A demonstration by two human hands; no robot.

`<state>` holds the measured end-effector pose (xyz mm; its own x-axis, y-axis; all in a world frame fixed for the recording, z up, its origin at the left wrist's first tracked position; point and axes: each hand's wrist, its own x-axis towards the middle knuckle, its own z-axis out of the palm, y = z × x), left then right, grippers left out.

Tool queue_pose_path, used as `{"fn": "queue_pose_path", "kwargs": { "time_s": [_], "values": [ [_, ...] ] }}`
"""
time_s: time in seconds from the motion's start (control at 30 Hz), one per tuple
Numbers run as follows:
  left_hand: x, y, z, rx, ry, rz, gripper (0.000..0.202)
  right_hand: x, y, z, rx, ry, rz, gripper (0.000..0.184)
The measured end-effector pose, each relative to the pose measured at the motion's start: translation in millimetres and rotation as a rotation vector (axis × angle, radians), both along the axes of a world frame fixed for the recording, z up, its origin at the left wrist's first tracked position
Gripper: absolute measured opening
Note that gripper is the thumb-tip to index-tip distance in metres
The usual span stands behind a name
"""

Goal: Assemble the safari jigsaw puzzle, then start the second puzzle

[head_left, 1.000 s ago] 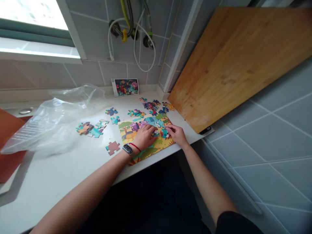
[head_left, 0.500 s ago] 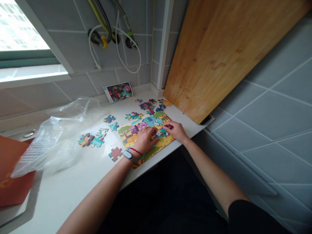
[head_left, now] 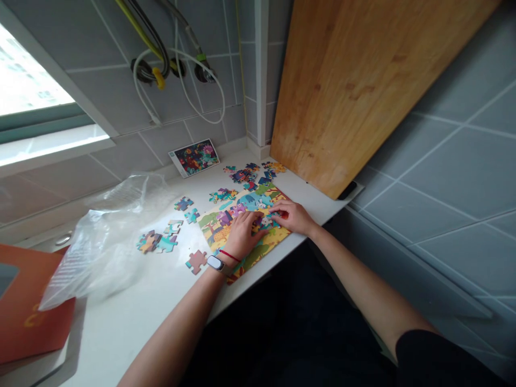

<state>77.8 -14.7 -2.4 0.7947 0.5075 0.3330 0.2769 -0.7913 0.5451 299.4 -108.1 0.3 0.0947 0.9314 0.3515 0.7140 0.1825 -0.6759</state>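
"Where are the hands?"

"Over a half-built jigsaw puzzle [head_left: 220,228] that lies on a white counter [head_left: 121,333]. The left hand [head_left: 242,235] rests on it with its fingers spread, and the right hand [head_left: 293,217] is just beside it, fingertips down among the pieces."

"Touching each other?"

"No, apart but close. (The left wrist wears a smart band [head_left: 215,263] and a red string [head_left: 230,256].)"

"Is the right one pinching a piece?"

"I can't tell; its fingers hide whatever is under them."

"What's around the puzzle?"

"Loose pieces [head_left: 150,242] lie in a small cluster to its left, a rust-red piece [head_left: 196,262] sits just off its near edge, and more pieces [head_left: 242,174] are scattered beyond it. A picture card [head_left: 194,158] leans against the tiled wall, a bamboo cutting board [head_left: 338,91] stands propped at the right, and a crumpled plastic bag [head_left: 108,247] lies at the left, partly over an orange-red sheet [head_left: 28,306]."
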Motion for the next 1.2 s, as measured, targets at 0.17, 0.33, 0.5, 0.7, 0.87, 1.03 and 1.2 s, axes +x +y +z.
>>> {"fn": "queue_pose_path", "kwargs": {
  "time_s": [0.17, 0.33, 0.5, 0.7, 0.87, 1.03, 1.2],
  "values": [
    [0, 0, -1.6, 0.029, -0.011, 0.001, 0.030, 1, -1, -2.0, -0.009, -0.019, -0.013, 0.019],
    [1, 1, -3.4, 0.044, -0.016, 0.007, 0.030, 3, 2, -6.8, 0.035, -0.002, -0.065, 0.024],
    [1, 1, -2.6, 0.053, -0.018, -0.005, 0.028, 3, 4, -7.1, 0.126, 0.138, -0.222, 0.035],
    [1, 1, -3.7, 0.069, -0.027, -0.001, 0.030, 16, -9, 7.9, -0.129, 0.025, 0.072, 0.048],
    [0, 2, -6.7, 0.067, -0.027, 0.001, 0.034, 26, -10, 17.1, -0.244, -0.080, 0.139, 0.064],
    [0, 3, -7.9, 0.060, -0.042, -0.005, 0.039, 26, -8, 20.6, -0.256, -0.068, 0.142, 0.061],
    [-1, 4, -5.6, 0.028, -0.088, -0.056, 0.038, 26, -11, 21.9, -0.221, 0.026, 0.196, 0.049]
  ]
}}
